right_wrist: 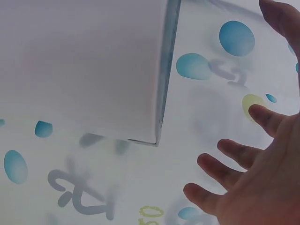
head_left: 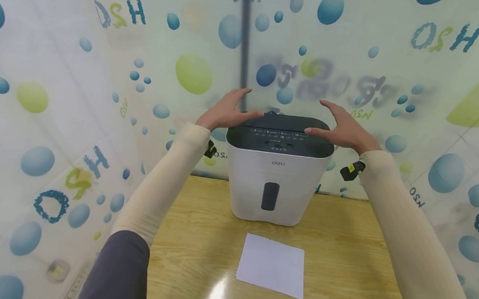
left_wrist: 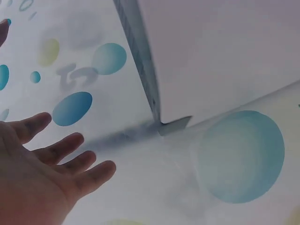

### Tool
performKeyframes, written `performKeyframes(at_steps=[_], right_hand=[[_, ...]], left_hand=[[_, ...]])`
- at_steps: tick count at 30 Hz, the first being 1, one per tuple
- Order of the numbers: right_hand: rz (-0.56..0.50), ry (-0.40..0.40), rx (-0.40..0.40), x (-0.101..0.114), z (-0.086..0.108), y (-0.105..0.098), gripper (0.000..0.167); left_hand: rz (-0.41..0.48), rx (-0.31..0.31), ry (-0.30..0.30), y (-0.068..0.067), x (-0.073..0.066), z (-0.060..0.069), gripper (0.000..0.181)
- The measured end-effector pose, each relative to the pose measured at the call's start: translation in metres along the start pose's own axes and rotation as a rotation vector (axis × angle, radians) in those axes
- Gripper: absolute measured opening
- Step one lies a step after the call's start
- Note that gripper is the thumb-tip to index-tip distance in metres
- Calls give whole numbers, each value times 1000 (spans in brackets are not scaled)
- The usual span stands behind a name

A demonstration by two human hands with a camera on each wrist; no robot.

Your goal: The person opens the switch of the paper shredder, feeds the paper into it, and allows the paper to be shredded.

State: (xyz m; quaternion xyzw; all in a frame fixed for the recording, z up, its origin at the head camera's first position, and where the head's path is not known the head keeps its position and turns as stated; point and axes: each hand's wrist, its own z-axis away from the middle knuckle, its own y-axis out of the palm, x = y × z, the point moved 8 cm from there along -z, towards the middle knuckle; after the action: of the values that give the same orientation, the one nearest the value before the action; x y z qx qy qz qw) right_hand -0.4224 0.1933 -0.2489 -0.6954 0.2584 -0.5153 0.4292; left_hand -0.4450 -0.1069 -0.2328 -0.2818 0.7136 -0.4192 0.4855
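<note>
A white paper shredder point(head_left: 276, 174) with a dark top point(head_left: 281, 136) and "deli" lettering stands upright on the wooden table. Its dark window faces me. At the upper left side of it is my left hand point(head_left: 230, 110), fingers spread and holding nothing. My right hand point(head_left: 342, 128) mirrors this at the upper right, palm facing inward. In the left wrist view, the left fingers point(left_wrist: 77, 161) are apart from a large pale panel point(left_wrist: 225, 51). Likewise, the right wrist view has the right fingers point(right_wrist: 220, 171) apart from a pale panel point(right_wrist: 84, 70).
White paper point(head_left: 272, 265) lies flat on the wooden table point(head_left: 189, 246) in front of the shredder. A patterned curtain point(head_left: 146, 72) with blue and green spots hangs behind and along both sides. A dark vertical pole point(head_left: 245, 46) shows at the back.
</note>
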Motion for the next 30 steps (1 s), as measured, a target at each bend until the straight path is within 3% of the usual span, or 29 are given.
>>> performKeyframes(at_steps=[4, 11, 16, 30], right_hand=[[17, -20, -24, -5, 8, 2, 109], [48, 6, -69, -17, 26, 6, 114], [42, -2, -98, -23, 42, 9, 117], [-7, 11, -180, -55, 90, 40, 120]], left_hand=[[10, -51, 6, 0, 8, 12, 104], [34, -176, 90, 2, 14, 39, 109], [48, -217, 86, 9, 20, 55, 112], [144, -287, 48, 56, 49, 88, 111]])
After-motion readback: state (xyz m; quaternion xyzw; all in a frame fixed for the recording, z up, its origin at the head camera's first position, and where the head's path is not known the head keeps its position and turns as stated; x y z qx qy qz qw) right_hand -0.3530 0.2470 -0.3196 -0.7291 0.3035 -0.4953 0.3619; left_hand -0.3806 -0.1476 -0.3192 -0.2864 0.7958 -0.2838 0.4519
